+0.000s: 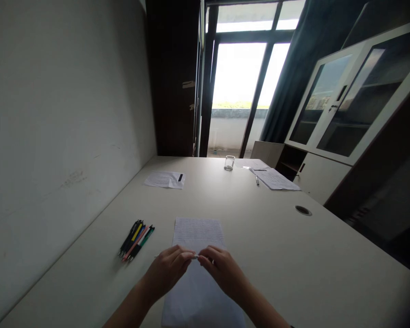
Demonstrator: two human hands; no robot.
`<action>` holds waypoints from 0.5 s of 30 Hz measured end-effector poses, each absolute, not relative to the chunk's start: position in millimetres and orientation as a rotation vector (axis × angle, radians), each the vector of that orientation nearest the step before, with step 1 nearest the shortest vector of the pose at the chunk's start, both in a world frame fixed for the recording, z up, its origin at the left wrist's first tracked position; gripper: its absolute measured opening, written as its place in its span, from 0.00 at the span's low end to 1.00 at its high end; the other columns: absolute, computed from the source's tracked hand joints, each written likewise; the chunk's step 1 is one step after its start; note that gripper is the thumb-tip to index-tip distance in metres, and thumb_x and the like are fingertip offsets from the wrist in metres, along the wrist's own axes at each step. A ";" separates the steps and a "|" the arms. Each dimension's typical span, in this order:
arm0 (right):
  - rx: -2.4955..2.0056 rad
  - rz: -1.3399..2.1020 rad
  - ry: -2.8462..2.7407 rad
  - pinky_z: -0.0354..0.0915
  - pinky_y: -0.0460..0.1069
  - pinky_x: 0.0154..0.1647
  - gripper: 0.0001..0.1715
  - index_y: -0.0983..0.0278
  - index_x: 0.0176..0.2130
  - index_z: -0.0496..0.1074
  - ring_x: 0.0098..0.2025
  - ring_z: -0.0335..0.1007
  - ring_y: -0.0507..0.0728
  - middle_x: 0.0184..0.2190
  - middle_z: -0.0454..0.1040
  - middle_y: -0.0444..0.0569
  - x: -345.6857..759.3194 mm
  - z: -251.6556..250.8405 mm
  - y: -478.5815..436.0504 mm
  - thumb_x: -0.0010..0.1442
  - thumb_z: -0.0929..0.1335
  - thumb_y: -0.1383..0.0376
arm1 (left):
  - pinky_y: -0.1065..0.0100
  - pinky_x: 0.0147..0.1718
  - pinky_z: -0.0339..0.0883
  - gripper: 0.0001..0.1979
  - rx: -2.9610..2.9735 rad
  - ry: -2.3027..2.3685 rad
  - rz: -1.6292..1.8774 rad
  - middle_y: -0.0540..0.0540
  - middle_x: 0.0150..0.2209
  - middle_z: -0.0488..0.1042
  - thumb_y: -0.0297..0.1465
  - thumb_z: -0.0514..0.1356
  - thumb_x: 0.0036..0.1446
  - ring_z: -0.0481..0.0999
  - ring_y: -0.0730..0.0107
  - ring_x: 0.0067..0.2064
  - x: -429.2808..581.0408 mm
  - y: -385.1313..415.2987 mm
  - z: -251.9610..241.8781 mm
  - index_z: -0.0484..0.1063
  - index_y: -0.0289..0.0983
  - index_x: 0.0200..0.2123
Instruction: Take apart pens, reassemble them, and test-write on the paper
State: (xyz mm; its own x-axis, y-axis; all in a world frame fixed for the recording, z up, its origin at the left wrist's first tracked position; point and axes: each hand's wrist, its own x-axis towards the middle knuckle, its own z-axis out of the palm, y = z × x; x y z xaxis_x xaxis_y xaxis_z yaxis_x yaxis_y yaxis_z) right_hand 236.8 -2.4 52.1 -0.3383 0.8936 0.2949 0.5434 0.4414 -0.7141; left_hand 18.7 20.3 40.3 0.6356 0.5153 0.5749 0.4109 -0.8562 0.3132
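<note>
A slim white pen lies nearly level between my two hands, above a sheet of paper with lines of writing on its upper part. My left hand is closed around the barrel, and the pen's rear end pokes out at the left. The fingertips of my right hand pinch the pen's other end, close to the left fingertips. Whether a cap sits there is too small to tell. Left of the paper lies a bundle of pens in black, yellow, blue, pink and green.
A glass stands at the far side of the white table. Written papers with a pen lie at the far right, another sheet at the far left. A round cable hole is at right; a wall borders the left edge.
</note>
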 end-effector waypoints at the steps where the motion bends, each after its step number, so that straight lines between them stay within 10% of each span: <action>1: -1.211 0.665 -2.042 0.63 0.46 0.36 0.17 0.63 0.32 0.73 0.32 0.70 0.53 0.31 0.75 0.46 233.8 49.2 0.1 0.69 0.63 0.57 | 0.63 0.43 0.74 0.09 2.700 0.767 1.007 0.44 0.43 0.77 0.24 0.54 0.67 0.77 0.65 0.44 19.6 21.1 36.8 0.66 0.39 0.49; 15: -1.265 0.733 -1.961 0.62 0.45 0.29 0.22 0.63 0.29 0.68 0.24 0.65 0.50 0.26 0.70 0.44 239.2 6.9 10.2 0.71 0.58 0.58 | 0.66 0.33 0.68 0.08 2.788 0.953 0.837 0.48 0.36 0.77 0.31 0.59 0.65 0.76 0.65 0.35 -0.8 40.3 16.0 0.70 0.41 0.47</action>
